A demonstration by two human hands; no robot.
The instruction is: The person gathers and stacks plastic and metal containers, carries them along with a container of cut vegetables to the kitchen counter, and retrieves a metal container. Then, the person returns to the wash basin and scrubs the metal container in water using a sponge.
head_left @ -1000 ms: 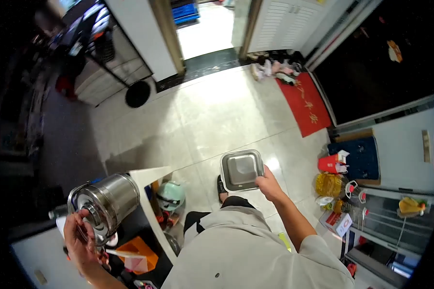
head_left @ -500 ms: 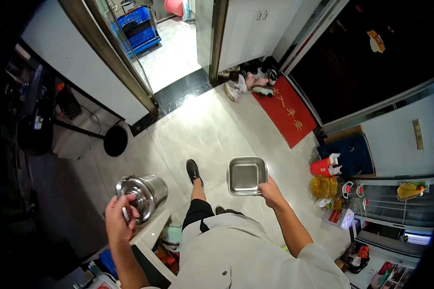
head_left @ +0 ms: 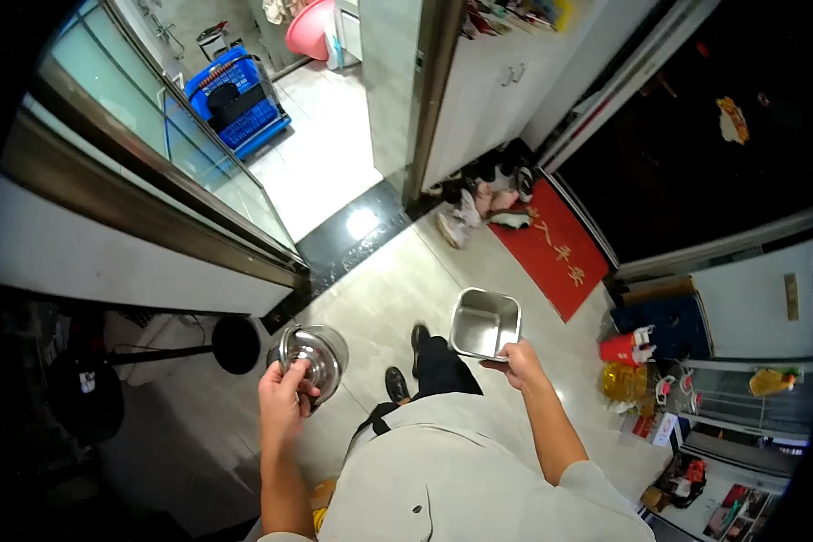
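A round steel pot (head_left: 332, 354) with a shiny lid and a wire handle hangs from my left hand (head_left: 285, 396), whose fingers are closed at the handle over the lid. My right hand (head_left: 522, 364) grips the near right edge of a square steel container (head_left: 484, 323), open at the top, and its inside looks bare. The two vessels are apart, held out in front of my body above the tiled floor. Both of my shoes show between them.
Ahead is a doorway with a dark stone threshold (head_left: 352, 233) and a blue crate (head_left: 235, 99) beyond. Shoes (head_left: 483, 210) lie beside a red mat (head_left: 556, 253). A black round base (head_left: 236, 344) stands at the left. Oil bottles (head_left: 623, 382) are at the right.
The view has moved forward and turned toward the doorway. The white table edge has left the view at the lower left. Both vessels remain held, the pot now nearer the middle.
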